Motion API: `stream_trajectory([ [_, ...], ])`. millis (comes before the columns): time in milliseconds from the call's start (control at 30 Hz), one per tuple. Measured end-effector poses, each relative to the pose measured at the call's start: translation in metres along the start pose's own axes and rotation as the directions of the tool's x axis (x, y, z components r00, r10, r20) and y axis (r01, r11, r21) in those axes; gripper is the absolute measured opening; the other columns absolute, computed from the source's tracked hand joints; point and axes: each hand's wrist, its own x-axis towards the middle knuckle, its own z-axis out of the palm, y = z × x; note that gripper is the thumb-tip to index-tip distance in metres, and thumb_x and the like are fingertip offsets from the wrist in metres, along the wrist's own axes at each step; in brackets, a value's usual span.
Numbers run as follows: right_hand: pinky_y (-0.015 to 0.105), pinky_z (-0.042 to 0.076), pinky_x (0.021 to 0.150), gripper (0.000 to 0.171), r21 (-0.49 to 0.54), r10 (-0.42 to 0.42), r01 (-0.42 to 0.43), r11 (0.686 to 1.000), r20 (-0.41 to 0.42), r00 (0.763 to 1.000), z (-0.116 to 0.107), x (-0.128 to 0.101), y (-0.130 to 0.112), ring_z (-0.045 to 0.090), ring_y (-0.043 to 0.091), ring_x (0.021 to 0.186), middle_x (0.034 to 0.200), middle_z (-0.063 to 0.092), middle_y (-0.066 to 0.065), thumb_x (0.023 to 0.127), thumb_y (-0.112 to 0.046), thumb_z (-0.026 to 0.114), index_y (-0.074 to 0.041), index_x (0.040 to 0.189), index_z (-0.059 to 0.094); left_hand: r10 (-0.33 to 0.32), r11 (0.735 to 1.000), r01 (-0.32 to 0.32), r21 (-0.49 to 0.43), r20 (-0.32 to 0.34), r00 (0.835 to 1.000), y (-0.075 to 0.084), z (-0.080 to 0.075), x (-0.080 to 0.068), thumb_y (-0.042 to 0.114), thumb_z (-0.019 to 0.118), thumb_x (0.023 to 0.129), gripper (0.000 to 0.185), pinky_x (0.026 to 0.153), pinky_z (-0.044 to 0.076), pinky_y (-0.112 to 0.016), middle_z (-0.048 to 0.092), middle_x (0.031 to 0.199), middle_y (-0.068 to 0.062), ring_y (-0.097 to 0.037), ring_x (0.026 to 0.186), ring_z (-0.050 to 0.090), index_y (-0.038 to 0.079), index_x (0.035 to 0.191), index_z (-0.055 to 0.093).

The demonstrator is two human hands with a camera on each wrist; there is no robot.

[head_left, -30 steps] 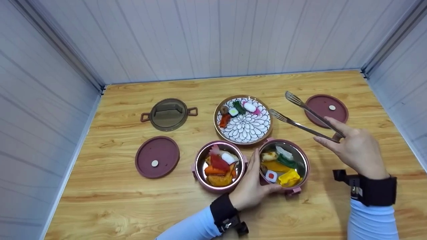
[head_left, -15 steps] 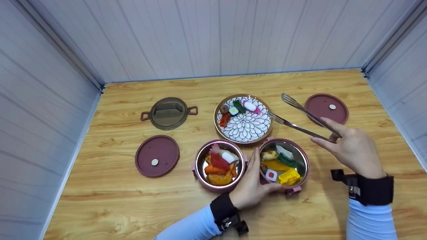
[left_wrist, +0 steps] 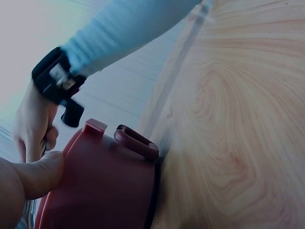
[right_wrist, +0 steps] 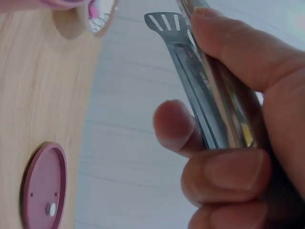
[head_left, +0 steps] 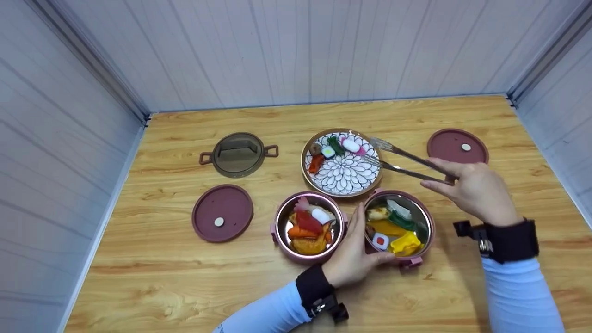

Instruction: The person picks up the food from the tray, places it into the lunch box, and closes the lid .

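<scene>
Over the plate (head_left: 342,178), right hand (head_left: 474,192) pinching tongs (head_left: 402,159)

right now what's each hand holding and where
Right hand grips the metal tongs near their hinged end; left hand holds the right food container by its side wall.

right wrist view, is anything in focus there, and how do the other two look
Right wrist view: the tongs and fingers fill the frame, soft from closeness, with pale glare behind. Left wrist view: dim, thumb and red container shadowed, background washed out. Head view: sharp, evenly lit, walls bowed by the wide lens.
</scene>
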Motion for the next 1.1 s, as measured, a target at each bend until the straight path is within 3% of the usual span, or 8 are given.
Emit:
stream_trajectory([
  [100, 0.03, 0.03, 0.042, 0.053, -0.05, -0.021, 0.025, 0.998, 0.07, 0.997, -0.002, 0.022, 0.001, 0.04, 0.014, 0.047, 0.055, 0.048, -0.003, 0.085, -0.042, 0.077, -0.012, 0.128, 0.068, 0.013, 1.0, -0.013, 0.005, -0.004, 1.0, 0.001, 0.001, 0.001, 0.033, 0.081, 0.083, 0.114, 0.119, 0.013, -0.038, 0.0, 0.165, -0.011, -0.03, 0.149, 0.005, 0.011, 0.16, 0.0],
  [200, 0.034, 0.033, 0.043, 0.052, -0.111, -0.046, 0.06, 0.992, 0.129, 0.991, 0.0, 0.044, 0.001, 0.043, 0.017, 0.047, 0.062, 0.058, 0.003, 0.086, -0.044, 0.075, -0.014, 0.128, 0.069, 0.012, 1.0, -0.012, 0.008, -0.003, 1.0, 0.001, 0.001, 0.0, 0.033, 0.081, 0.083, 0.114, 0.119, 0.013, -0.037, 0.0, 0.165, -0.012, -0.028, 0.149, 0.006, 0.011, 0.16, -0.001],
  [300, 0.038, 0.038, 0.042, 0.049, -0.152, -0.044, 0.074, 0.986, 0.188, 0.981, 0.004, 0.061, 0.0, 0.052, 0.022, 0.052, 0.079, 0.07, 0.013, 0.088, -0.044, 0.073, -0.017, 0.128, 0.069, 0.012, 1.0, -0.012, 0.007, 0.002, 1.0, 0.0, 0.002, -0.001, 0.035, 0.08, 0.083, 0.114, 0.119, 0.013, -0.038, -0.001, 0.165, -0.012, -0.028, 0.149, 0.005, 0.012, 0.16, -0.001],
  [467, 0.042, 0.042, 0.043, 0.046, -0.199, -0.055, 0.101, 0.975, 0.225, 0.973, 0.011, 0.08, -0.007, 0.062, 0.031, 0.064, 0.098, 0.072, 0.021, 0.089, -0.042, 0.073, -0.016, 0.127, 0.07, 0.023, 1.0, -0.023, 0.005, 0.001, 1.0, 0.0, 0.003, -0.001, 0.036, 0.08, 0.083, 0.115, 0.119, 0.013, -0.04, -0.001, 0.165, -0.011, -0.03, 0.149, 0.004, 0.012, 0.16, -0.001],
  [833, 0.046, 0.044, 0.042, 0.039, -0.279, -0.136, 0.185, 0.942, 0.187, 0.973, 0.016, 0.091, -0.017, 0.062, 0.034, 0.063, 0.079, 0.071, 0.015, 0.085, -0.032, 0.078, -0.014, 0.119, 0.074, 0.049, 0.999, -0.049, 0.003, -0.003, 0.999, 0.0, 0.003, 0.0, 0.035, 0.08, 0.084, 0.114, 0.119, 0.013, -0.042, 0.0, 0.165, -0.014, -0.033, 0.149, 0.002, 0.008, 0.159, 0.0],
  [1100, 0.04, 0.04, 0.042, 0.04, -0.242, -0.094, 0.162, 0.957, 0.27, 0.958, -0.016, 0.08, -0.018, 0.06, 0.025, 0.061, 0.088, 0.073, 0.014, 0.087, -0.038, 0.075, -0.019, 0.123, 0.072, 0.035, 0.999, -0.035, 0.004, 0.0, 0.999, -0.002, 0.001, 0.0, 0.034, 0.079, 0.085, 0.112, 0.12, 0.011, -0.042, -0.001, 0.165, -0.014, -0.034, 0.149, 0.0, 0.007, 0.159, 0.0],
])
